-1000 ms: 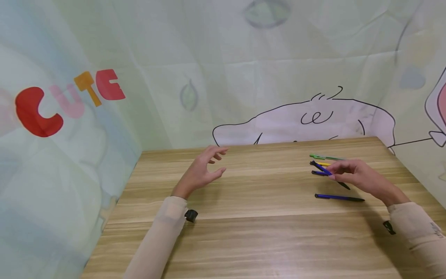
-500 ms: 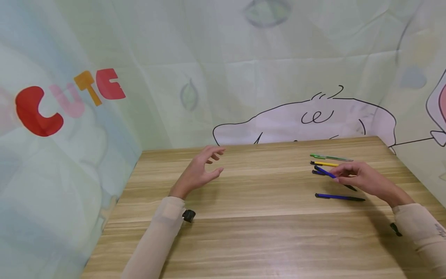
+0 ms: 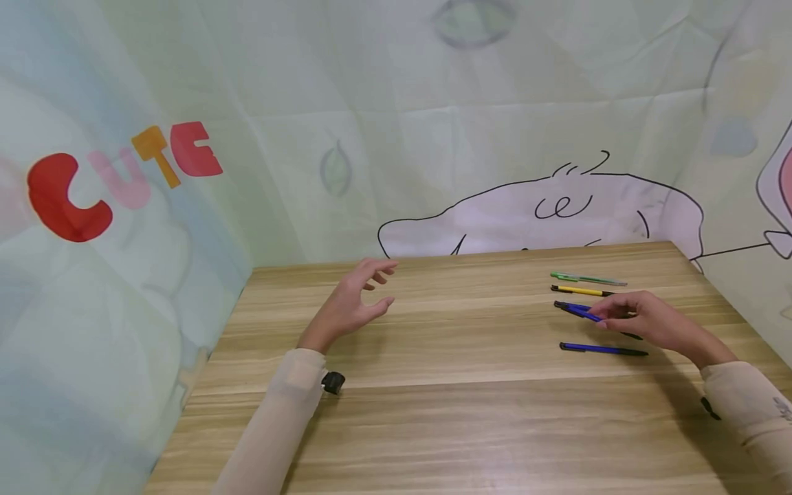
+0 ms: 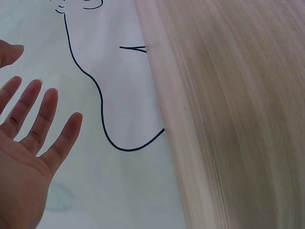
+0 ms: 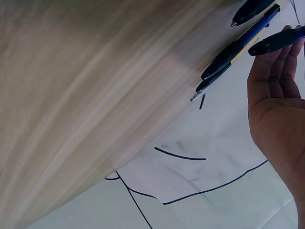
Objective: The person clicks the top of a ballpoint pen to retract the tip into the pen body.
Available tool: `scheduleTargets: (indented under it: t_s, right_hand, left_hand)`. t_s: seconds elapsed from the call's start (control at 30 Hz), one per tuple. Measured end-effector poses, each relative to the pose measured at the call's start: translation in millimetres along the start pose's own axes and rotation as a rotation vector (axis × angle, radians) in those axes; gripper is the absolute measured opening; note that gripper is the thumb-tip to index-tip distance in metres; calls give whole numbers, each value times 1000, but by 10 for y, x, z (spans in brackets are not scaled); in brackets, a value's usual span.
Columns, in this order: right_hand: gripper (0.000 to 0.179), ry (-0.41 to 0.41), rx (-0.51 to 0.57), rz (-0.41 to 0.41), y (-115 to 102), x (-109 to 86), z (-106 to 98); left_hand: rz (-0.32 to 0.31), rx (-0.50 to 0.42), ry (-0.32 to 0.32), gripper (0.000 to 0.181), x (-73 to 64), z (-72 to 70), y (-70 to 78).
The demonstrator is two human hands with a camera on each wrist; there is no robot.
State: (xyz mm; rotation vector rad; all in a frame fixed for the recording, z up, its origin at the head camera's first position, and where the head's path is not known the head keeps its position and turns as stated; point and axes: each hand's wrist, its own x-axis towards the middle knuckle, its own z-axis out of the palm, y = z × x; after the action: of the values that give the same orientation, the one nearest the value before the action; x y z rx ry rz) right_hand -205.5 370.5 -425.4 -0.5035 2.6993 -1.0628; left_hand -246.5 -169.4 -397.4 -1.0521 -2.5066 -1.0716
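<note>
Between thumb and fingertips, my right hand pinches a blue pen with a black grip. In the head view its clip end appears to overlap another blue pen on the table; whether they touch I cannot tell. Behind lie a yellow pen and a green pen, roughly parallel. Nearer the person is one more blue pen. My left hand hovers over the left side of the table with fingers loosely extended, holding nothing.
The wood-grain table runs up to a printed cloth backdrop behind, with a second panel on the left. Dark wrist-worn cameras show at both sleeves, one on the left.
My right hand has shifted slightly right and lower, and the held pen's clip end has come down toward the blue pen beneath. The left hand has drifted slightly left.
</note>
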Motion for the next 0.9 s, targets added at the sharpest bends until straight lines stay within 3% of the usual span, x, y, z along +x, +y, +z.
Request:
scheduleTargets:
  t_s: [0.4, 0.9]
  right_hand:
    - [18, -27, -74, -6, 61, 51, 24]
    - [14, 1, -195, -87, 111, 105, 122]
  left_hand:
    - [-13, -7, -8, 61, 11, -25, 8]
    - [-15, -4, -3, 62, -11, -31, -10]
